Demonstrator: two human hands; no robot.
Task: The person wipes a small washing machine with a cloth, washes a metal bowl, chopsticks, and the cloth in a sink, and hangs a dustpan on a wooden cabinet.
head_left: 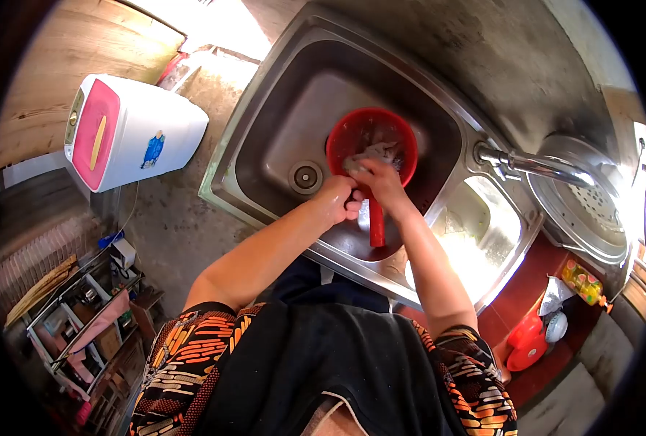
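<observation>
A red water dipper point(408, 138) with a straight handle point(376, 224) sits in the metal sink point(279, 120). Inside it lies a wet grey cloth point(384, 150), partly above the rim's near side. My right hand point(382, 182) is closed on the near end of this cloth, over the dipper's edge. Just beside it, my left hand point(337, 200) has its fingers curled in; whatever they hold is hidden. Both hands are close together above the near rim, next to the handle.
The sink drain point(306, 177) is left of the dipper. A chrome faucet point(533, 164) and a smaller basin point(475, 207) are at right, with a metal colander point(577, 192) beyond. A white, pink-topped machine point(145, 134) stands left; a cluttered rack point(90, 327) is lower left.
</observation>
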